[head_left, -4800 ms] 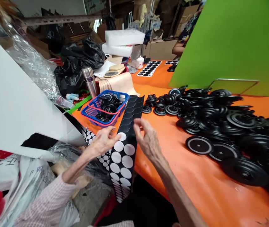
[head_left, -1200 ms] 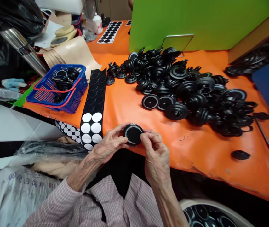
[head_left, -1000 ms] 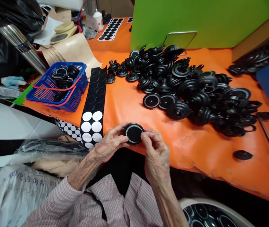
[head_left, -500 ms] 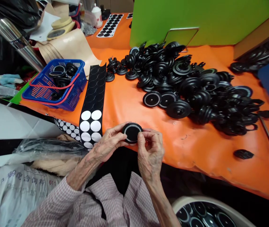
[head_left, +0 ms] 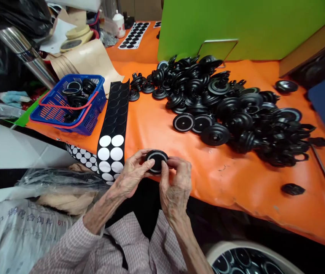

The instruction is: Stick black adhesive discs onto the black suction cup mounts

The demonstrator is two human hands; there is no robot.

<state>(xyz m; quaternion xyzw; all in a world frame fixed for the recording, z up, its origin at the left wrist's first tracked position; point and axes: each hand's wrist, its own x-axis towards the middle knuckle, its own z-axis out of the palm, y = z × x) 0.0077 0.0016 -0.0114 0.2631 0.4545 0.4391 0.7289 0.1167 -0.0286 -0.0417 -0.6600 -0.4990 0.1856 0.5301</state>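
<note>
A round black plastic disc [head_left: 157, 161] with a pale ring on its face is held above the table's front edge. My left hand [head_left: 132, 173] pinches its left side, the thumb lying on the face. At the right rim, the thumb and fingers of my right hand [head_left: 176, 182] close on the same disc, the thumb pressed on its face. The undersides of the fingers are partly hidden. Left of my hands hangs a strip of round stickers [head_left: 116, 114], black at the top, with white circles lower down.
A heap of black plastic parts [head_left: 216, 95] covers the orange table [head_left: 148, 125]. At left stands a blue basket [head_left: 85, 123] with black parts inside. A pale tub [head_left: 214, 253] of black discs is at lower right. A green board [head_left: 248, 30] rises behind.
Both hands have shifted slightly left with the disc, and my right thumb has moved further onto its face. A black part now sits separately at the table's far right.
</note>
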